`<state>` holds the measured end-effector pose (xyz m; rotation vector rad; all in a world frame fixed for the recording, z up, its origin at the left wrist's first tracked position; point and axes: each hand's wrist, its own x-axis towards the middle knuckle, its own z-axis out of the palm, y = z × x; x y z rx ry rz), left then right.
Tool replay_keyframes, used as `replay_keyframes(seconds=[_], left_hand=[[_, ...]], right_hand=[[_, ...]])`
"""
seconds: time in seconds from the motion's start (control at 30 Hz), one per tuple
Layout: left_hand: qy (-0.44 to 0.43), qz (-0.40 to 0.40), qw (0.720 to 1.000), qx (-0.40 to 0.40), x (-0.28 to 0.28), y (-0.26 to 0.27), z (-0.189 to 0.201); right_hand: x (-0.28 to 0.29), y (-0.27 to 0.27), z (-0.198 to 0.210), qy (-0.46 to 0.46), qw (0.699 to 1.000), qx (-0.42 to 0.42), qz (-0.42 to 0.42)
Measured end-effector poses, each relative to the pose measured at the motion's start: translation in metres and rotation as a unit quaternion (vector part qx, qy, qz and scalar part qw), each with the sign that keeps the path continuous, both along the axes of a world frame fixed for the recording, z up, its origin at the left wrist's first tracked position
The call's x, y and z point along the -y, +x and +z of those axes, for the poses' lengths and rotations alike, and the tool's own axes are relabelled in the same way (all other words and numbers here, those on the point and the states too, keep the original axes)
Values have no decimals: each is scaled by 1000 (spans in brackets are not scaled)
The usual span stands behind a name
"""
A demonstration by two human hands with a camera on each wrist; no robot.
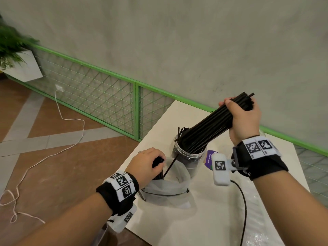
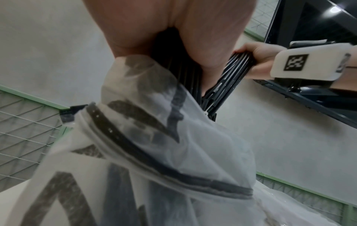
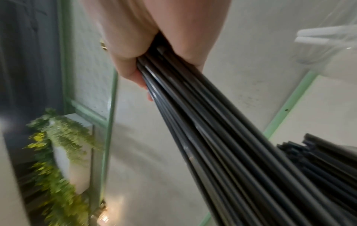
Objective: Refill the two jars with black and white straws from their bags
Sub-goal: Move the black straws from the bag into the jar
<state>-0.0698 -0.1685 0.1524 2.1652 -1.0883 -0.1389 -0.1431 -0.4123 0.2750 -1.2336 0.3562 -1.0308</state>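
From the head view, the right hand [image 1: 244,119] has its grip wrapped round the upper end of a bundle of black straws [image 1: 211,126], whose lower ends sit inside the clear jar [image 1: 189,157] on the white table [image 1: 221,219]. The bundle's long axis slants, top toward the right and away, bottom down-left into the jar mouth. To seat it well, the person should probably bring the bundle upright before loosening the fingers, so the straws slide down instead of fanning over the rim. The left hand [image 1: 147,163] grips more black straws at the mouth of the translucent bag [image 1: 170,190], just beside the jar.

The left wrist view shows that grip curled round dark straws standing out of the bag [image 2: 154,152]; their count is lost in blur.

The right wrist view shows fingers [image 3: 133,73] pressed round the straws [image 3: 222,137], which run away downward toward those already in the jar.
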Motion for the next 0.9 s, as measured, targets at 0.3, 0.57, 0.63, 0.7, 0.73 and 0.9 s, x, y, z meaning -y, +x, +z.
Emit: replay_keyframes(seconds=[0.3,0.57,0.63,0.7,0.73,0.9], left_hand=[[5,-2,1000,3,-2,-2,1],[10,5,1000,6,-1,-2,3],[9,5,1000,4,-1,-2,3],[6,3,1000,4,-2,-2,3],[6,2,1000,4,-2,-2,3],[-1,0,1000,3,-3,-1,2]], right_hand=[[26,16,-27,49,996,-37,-66],[3,29,-63,-73,979,-189,-12],[-5,30,-80,-107,963,-248,25],[-10,28,-93,-161,940,-293,71],[-11,26,-96,-184,931,-303,86],[-11,17,-91,-258,901,-326,121]])
